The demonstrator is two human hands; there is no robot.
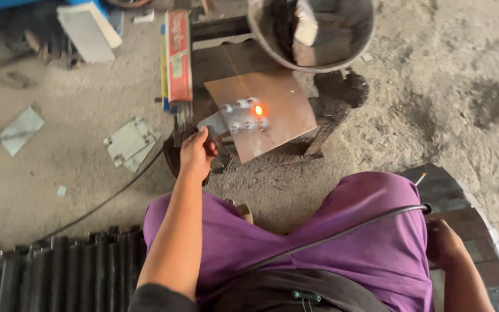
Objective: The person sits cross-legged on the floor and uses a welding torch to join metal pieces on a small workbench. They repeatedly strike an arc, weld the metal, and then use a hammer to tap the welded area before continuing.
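Purple trousers [376, 231] were seen nearest, a black cable [342, 234] draped over the right thigh. Right hand [443, 242] was rested at the knee by the cable's end, near a stacked block [463, 202]; its grip could not be made out. Left hand [196, 153] was stretched forward, fingers pinched on the corner of a small grey metal piece [235, 120], laid on a tilted steel plate [272, 112], the surface. An orange weld spot [258, 110] was glowing on that piece. A pack of welding rods [178, 58] was laid just left
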